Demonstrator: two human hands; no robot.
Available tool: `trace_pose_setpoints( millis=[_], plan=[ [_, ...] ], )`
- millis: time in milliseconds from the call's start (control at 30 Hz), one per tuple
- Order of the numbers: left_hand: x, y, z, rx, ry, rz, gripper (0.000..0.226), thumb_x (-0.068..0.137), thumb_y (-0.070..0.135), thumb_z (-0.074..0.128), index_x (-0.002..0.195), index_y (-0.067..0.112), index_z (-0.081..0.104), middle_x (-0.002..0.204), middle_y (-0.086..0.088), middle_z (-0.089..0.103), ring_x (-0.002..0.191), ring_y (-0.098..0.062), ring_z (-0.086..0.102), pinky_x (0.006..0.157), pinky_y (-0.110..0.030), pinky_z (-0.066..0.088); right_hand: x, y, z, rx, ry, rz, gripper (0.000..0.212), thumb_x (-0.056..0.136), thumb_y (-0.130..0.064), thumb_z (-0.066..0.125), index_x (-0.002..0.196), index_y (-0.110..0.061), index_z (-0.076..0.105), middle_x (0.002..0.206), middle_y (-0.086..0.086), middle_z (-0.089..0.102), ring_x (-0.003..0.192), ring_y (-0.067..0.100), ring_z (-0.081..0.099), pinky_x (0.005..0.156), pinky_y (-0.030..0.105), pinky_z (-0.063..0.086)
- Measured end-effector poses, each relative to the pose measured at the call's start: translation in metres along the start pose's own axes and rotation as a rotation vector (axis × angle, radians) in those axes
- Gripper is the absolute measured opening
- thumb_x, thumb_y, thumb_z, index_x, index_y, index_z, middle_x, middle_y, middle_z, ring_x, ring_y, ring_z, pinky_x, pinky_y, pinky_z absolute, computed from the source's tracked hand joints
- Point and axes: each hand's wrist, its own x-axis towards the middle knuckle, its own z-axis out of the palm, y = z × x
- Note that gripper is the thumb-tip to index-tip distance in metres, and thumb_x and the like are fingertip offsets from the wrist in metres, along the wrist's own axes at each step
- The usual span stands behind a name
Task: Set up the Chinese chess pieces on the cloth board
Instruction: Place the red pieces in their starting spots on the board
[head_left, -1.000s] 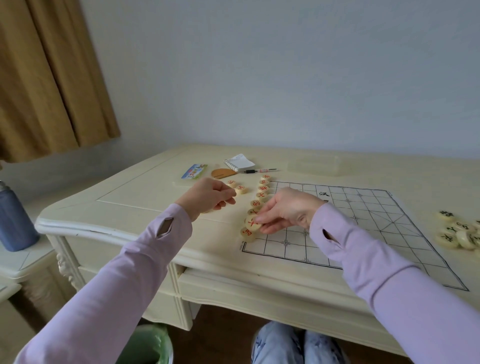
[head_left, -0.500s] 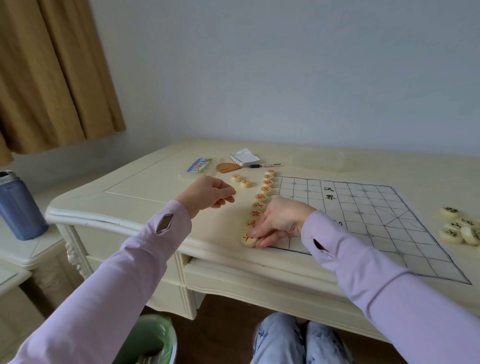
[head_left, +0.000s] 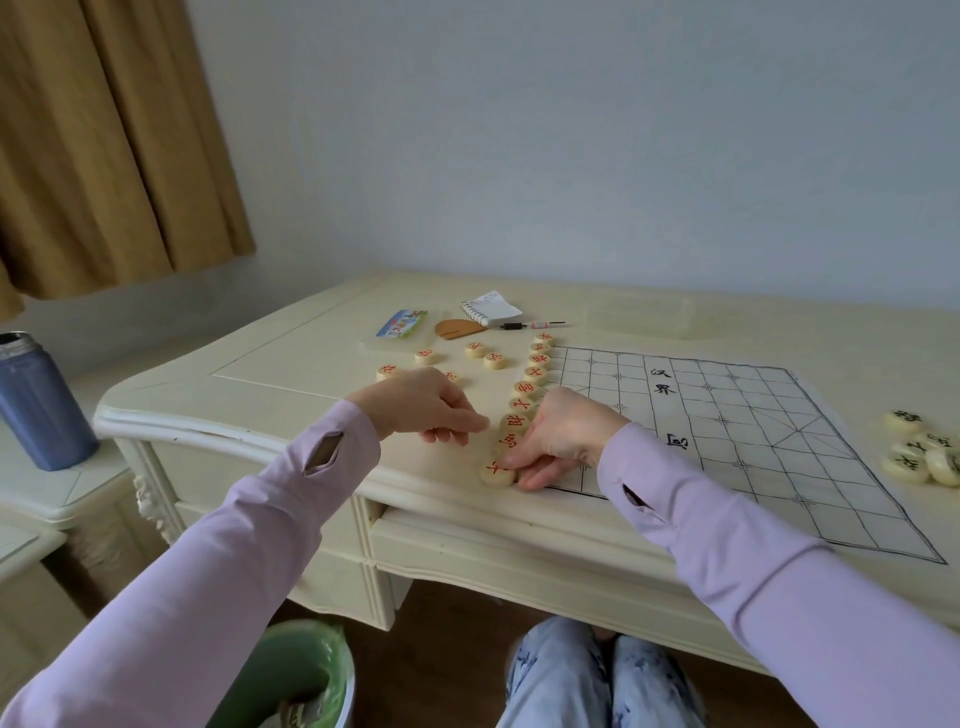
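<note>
- The right hand (head_left: 561, 441) covers the near left corner of the cloth board (head_left: 727, 441) and part of the row of red pieces (head_left: 525, 387) that runs along the board's left edge.
- The left hand (head_left: 421, 405) half hides one of the loose red pieces (head_left: 485, 353) lying left of the row; its mark cannot be read.
- The black pieces (head_left: 906, 441) sit in a cluster off the board's right side, and the frame edge cuts off the outermost one.
- The right hand's fingers are curled down, fingertips and thumb pinching the nearest red piece (head_left: 496, 474) at the row's near end.
- The left hand hovers low just left of the row, knuckles up and fingers curled under; whether they hold anything cannot be told.
- The nearest red piece lies close to the rounded front edge of the table (head_left: 291, 384).
- The board's squares are bare across the middle and right.
- Bare tabletop shows between the loose pieces and the table's left edge.
</note>
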Motion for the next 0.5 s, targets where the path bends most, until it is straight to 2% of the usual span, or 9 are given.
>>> trace_pose_setpoints(
  millis=[67, 167, 400, 500],
  plan=[
    [-0.006, 0.003, 0.0, 0.062, -0.122, 0.008, 0.019, 0.082, 0.038, 0.068, 0.079, 0.019, 0.072, 0.068, 0.011, 0.068, 0.064, -0.007, 0.054, 0.061, -0.016, 0.044, 0.002, 0.0, 0.0, -0.026, 0.008, -0.004, 0.032, 0.076, 0.006, 0.071, 0.104, 0.017, 0.059, 0.053, 0.013, 0.062, 0.037, 0.015, 0.061, 0.048, 0.025, 0.056],
    [-0.011, 0.006, 0.003, 0.055, -0.225, 0.02, 0.015, 0.078, 0.035, 0.073, 0.083, 0.022, 0.072, 0.071, 0.011, 0.068, 0.063, -0.002, 0.056, 0.062, -0.015, 0.045, 0.004, -0.001, 0.002, -0.069, 0.018, 0.002, 0.029, 0.076, 0.003, 0.073, 0.099, 0.016, 0.062, 0.044, 0.008, 0.061, 0.042, 0.016, 0.062, 0.053, 0.027, 0.057],
    [-0.01, 0.004, 0.009, 0.089, -0.202, 0.033, 0.016, 0.074, 0.032, 0.078, 0.084, 0.025, 0.068, 0.073, 0.009, 0.064, 0.064, -0.003, 0.054, 0.061, -0.014, 0.043, 0.006, -0.001, 0.003, -0.107, 0.015, 0.009, 0.025, 0.077, -0.001, 0.073, 0.093, 0.014, 0.063, 0.041, 0.005, 0.06, 0.043, 0.016, 0.062, 0.052, 0.024, 0.056],
    [-0.013, 0.001, 0.002, 0.049, -0.17, 0.056, 0.015, 0.079, 0.029, 0.074, 0.088, 0.018, 0.07, 0.072, 0.007, 0.065, 0.061, -0.003, 0.055, 0.062, -0.015, 0.046, 0.006, -0.008, -0.006, -0.086, 0.02, -0.017, 0.014, 0.081, -0.003, 0.07, 0.08, 0.008, 0.061, 0.038, 0.005, 0.058, 0.037, 0.012, 0.059, 0.047, 0.02, 0.054]
  ],
)
